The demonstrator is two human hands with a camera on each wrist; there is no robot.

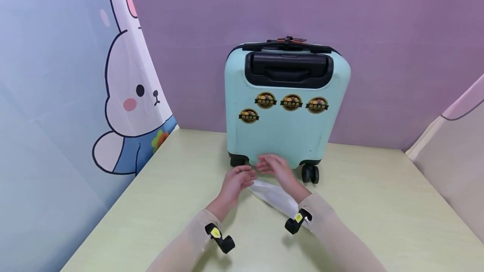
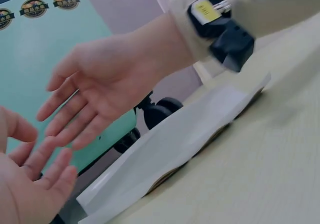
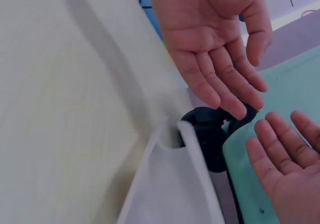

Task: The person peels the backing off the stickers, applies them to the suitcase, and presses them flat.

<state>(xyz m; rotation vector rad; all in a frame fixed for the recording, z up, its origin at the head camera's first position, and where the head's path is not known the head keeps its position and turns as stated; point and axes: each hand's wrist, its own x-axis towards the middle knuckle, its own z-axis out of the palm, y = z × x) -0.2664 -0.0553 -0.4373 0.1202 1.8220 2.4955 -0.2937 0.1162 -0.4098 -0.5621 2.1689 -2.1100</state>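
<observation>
a curled white sheet (image 1: 274, 196) lies on the bench (image 1: 378, 188) at the mint suitcase's (image 1: 280, 135) near side, where the right sleeve (image 1: 332, 226), close over it, might brush it askew. the left hand (image 1: 236, 183) and right hand (image 1: 277, 169) are both loose, grasping nothing; the left wrist view shows brown edging (image 2: 169, 176) beneath the sheet, unseen in the head view.
</observation>
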